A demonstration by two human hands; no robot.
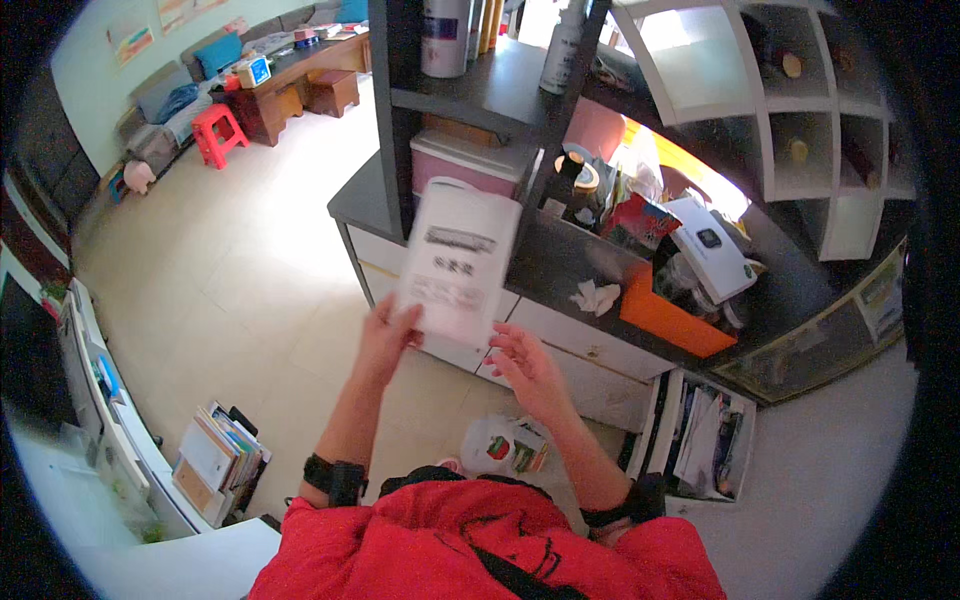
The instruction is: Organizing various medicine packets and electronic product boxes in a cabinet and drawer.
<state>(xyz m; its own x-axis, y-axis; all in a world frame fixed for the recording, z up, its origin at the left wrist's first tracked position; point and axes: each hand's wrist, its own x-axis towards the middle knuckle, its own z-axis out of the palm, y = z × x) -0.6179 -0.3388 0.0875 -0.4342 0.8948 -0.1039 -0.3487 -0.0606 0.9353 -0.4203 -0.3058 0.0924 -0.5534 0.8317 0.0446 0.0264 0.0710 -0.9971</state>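
Observation:
My left hand [388, 337] grips the lower left corner of a white packet [454, 262], thumb on its front. The packet has dark and pinkish print and looks slightly blurred. It is held up in front of a dark-topped cabinet with pale drawers [607, 371]. My right hand [525, 367] is by the packet's lower right corner with its fingers apart; whether the fingertips touch it I cannot tell. Behind the packet, a lidded pink storage box [465, 161] sits in the dark shelf unit.
On the countertop are an orange box [660, 311], a white product box [709, 247] and a crumpled tissue [596, 298]. An open drawer [709, 442] of papers juts out at right. Stacked books [221, 457] and a white plastic bag [499, 446] are on the floor.

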